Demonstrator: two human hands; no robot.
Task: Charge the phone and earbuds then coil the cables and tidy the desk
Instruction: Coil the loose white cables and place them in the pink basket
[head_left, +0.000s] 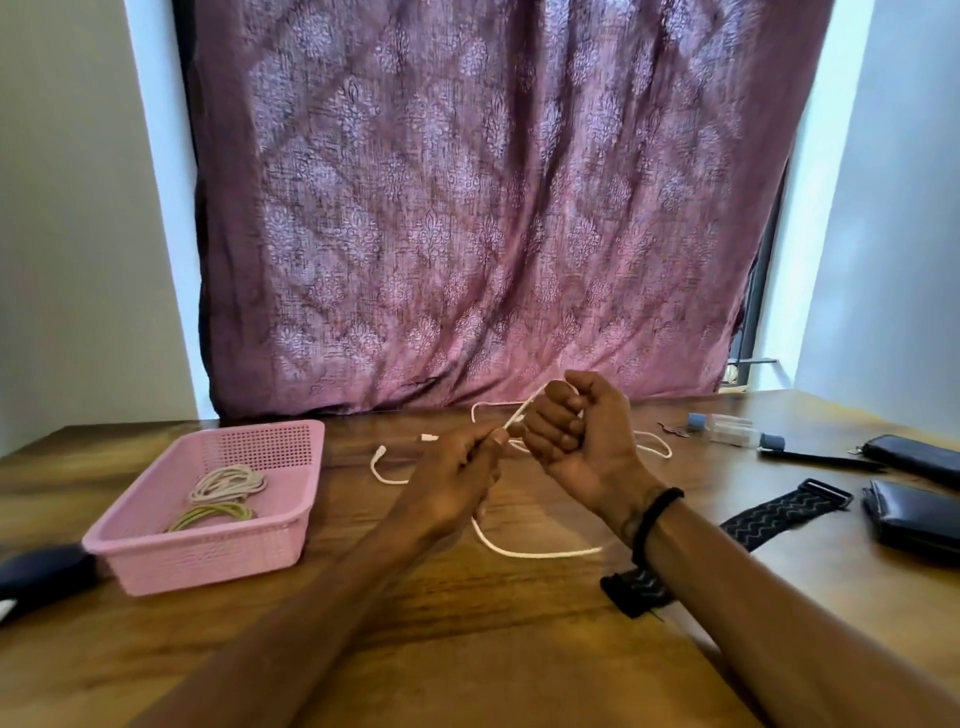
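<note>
Two coils (224, 496) already in basket (156, 545); white cable (540, 552) mid-coiling, pinched by left hand (457, 478), wrapped around fisted right hand (576, 431). Desk (467, 649) clutter remaining.

My forearms are bare, no sleeves showing. Around my right wrist sits a black braided band (655, 514), snug and narrow.

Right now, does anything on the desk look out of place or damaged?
Nothing looks damaged. The white cable sprawls loose across the desk while both hands work it; two coiled cables already lie in the pink basket.
</note>
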